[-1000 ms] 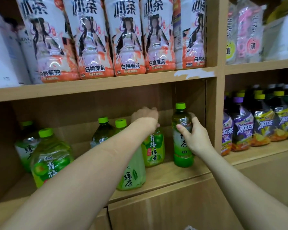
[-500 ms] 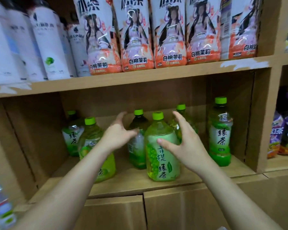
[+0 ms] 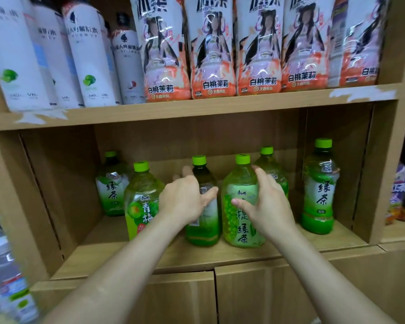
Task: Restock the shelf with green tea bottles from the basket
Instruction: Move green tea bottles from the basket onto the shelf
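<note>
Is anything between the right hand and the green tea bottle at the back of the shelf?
Yes. The grape green tea bottle stands in front of the back bottle; the right hand holds that front one. The left hand holds the dark bottle.

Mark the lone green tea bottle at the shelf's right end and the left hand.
lone green tea bottle [image 3: 322,195]: head view, on its label.
left hand [image 3: 182,199]: head view, back of the hand.

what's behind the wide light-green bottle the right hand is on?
Another green-capped bottle stands behind the wide bottle, offset right. Only its cap and shoulder show; the right hand and the wide bottle cover its label and base.
</note>
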A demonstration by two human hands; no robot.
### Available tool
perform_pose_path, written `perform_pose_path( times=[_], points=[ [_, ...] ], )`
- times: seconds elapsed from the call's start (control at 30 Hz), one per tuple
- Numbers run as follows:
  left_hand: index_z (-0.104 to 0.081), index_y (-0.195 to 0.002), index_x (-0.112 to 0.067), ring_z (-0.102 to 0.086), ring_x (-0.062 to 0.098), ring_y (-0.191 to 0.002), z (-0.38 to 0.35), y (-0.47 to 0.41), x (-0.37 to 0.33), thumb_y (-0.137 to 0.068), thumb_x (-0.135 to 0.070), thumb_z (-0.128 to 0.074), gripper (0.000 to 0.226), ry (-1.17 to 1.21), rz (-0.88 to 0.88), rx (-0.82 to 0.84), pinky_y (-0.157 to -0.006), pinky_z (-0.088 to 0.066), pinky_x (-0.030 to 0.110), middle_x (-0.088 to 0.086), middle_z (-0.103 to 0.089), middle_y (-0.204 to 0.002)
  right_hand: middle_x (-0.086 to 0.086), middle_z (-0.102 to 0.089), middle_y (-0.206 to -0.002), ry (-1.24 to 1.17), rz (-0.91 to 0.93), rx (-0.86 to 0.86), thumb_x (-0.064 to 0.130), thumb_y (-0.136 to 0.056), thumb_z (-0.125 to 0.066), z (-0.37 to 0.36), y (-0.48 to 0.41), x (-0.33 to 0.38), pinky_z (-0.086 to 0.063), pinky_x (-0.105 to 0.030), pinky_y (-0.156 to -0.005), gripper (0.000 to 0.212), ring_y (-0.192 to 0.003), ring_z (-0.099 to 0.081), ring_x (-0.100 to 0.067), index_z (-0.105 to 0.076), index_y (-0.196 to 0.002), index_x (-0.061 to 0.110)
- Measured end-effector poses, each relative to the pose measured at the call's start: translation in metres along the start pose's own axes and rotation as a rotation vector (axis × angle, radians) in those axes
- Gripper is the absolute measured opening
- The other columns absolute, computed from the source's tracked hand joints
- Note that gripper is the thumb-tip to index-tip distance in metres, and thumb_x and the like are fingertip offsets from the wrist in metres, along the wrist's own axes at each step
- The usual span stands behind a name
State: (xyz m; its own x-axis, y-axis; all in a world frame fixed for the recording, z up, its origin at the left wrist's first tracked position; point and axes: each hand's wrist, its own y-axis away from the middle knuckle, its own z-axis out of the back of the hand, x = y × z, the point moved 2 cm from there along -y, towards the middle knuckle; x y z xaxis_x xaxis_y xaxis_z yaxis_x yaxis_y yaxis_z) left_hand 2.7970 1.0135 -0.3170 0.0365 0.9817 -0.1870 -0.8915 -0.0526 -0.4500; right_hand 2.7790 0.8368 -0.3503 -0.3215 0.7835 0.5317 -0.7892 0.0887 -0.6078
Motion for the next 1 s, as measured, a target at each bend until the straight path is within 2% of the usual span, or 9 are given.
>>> perform_pose_path(
  times=[0.13,0.2,0.27,0.37,0.5,0.63,0.73,0.87,1.0],
  points=[
    [-0.042,-0.120,-0.009,-0.059,0.039,-0.102,0.016,0.018,0.006,-0.089,-0.066,-0.030,0.066,-0.026,-0.115,-0.022,-0.072,-0.045,0.040,0.017,-0.059,-0.112,-0.011,-0.033,-0.150,0.101,-0.042,-0.009,0.050,-0.084,-0.063,-0.006,0.007,0.007,-0.037,-0.042,-0.106,0.085,-0.138,-0.029,-0.029,-0.018,-0.150,0.021],
    [-0.051,-0.108,-0.010,-0.062,0.037,-0.093,0.024,0.021,0.018,-0.096,-0.050,-0.034,0.045,0.182,-0.126,-0.023,-0.072,-0.046,0.038,0.014,-0.066,-0.099,-0.015,-0.032,-0.149,0.124,-0.008,-0.156,0.043,-0.086,-0.063,-0.004,0.020,0.016,-0.038,-0.050,-0.102,0.077,-0.137,-0.030,-0.032,-0.025,-0.149,0.021],
    [-0.059,-0.112,-0.018,-0.064,0.027,-0.087,0.030,0.023,0.032,-0.094,-0.033,-0.046,0.027,0.342,-0.080,-0.035,-0.070,-0.044,0.031,0.004,-0.069,-0.090,-0.012,-0.045,-0.137,0.067,0.137,-0.287,0.040,-0.085,-0.063,-0.003,0.033,0.032,-0.043,-0.047,-0.094,0.067,-0.124,-0.042,-0.028,-0.037,-0.143,0.018],
    [-0.060,-0.112,-0.027,-0.062,0.017,-0.088,0.029,0.022,0.038,-0.089,-0.028,-0.053,0.025,0.397,-0.094,-0.040,-0.075,-0.045,0.028,-0.005,-0.066,-0.093,-0.002,-0.044,-0.137,-0.011,0.167,-0.107,0.053,-0.084,-0.060,-0.017,0.043,0.050,-0.045,-0.035,-0.097,0.076,-0.124,-0.044,-0.020,-0.028,-0.146,0.021],
    [-0.055,-0.124,-0.033,-0.065,0.016,-0.092,0.015,0.028,0.045,-0.083,-0.029,-0.057,0.041,0.650,-0.074,0.049,-0.083,-0.055,0.039,-0.005,-0.062,-0.113,-0.008,-0.037,-0.141,0.034,0.057,-0.031,0.061,-0.074,-0.066,-0.040,0.044,0.065,-0.044,-0.038,-0.095,0.096,-0.125,-0.041,-0.028,-0.024,-0.149,0.016],
    [-0.048,-0.135,-0.030,-0.061,0.004,-0.081,0.008,0.048,0.051,-0.082,0.000,-0.060,0.063,0.769,-0.136,0.051,-0.074,-0.050,0.014,-0.005,-0.053,-0.122,-0.009,-0.039,-0.135,0.007,-0.031,-0.012,0.050,-0.070,-0.074,-0.042,0.035,0.069,-0.041,-0.036,-0.095,0.093,-0.123,-0.041,-0.029,-0.031,-0.145,0.016],
    [-0.040,-0.140,-0.033,-0.054,0.007,-0.100,0.009,0.060,0.052,-0.077,-0.017,-0.068,0.071,0.718,-0.199,0.025,-0.088,-0.046,0.019,-0.010,-0.046,-0.131,-0.007,-0.043,-0.129,-0.142,-0.037,0.001,0.039,-0.064,-0.081,-0.035,0.033,0.068,-0.038,-0.033,-0.098,0.092,-0.122,-0.044,-0.027,-0.040,-0.142,0.015],
    [-0.024,-0.146,-0.042,-0.044,-0.010,-0.117,0.026,0.086,0.055,-0.065,-0.028,-0.065,0.092,0.744,-0.252,0.030,-0.098,-0.044,0.020,-0.018,-0.034,-0.143,-0.002,-0.043,-0.115,-0.151,0.103,-0.086,0.034,-0.058,-0.083,-0.017,0.044,0.089,-0.035,-0.025,-0.090,0.085,-0.115,-0.046,-0.024,-0.051,-0.135,0.015],
    [-0.013,-0.145,-0.051,-0.026,-0.003,-0.137,0.071,0.108,0.076,-0.062,-0.038,-0.079,0.107,0.742,-0.277,-0.036,-0.107,-0.040,0.037,-0.027,-0.018,-0.150,0.005,-0.044,-0.106,-0.358,0.190,-0.027,0.035,-0.058,-0.084,0.003,0.040,0.130,-0.037,-0.011,-0.081,0.076,-0.099,-0.050,-0.008,-0.056,-0.129,0.026]
  ],
)
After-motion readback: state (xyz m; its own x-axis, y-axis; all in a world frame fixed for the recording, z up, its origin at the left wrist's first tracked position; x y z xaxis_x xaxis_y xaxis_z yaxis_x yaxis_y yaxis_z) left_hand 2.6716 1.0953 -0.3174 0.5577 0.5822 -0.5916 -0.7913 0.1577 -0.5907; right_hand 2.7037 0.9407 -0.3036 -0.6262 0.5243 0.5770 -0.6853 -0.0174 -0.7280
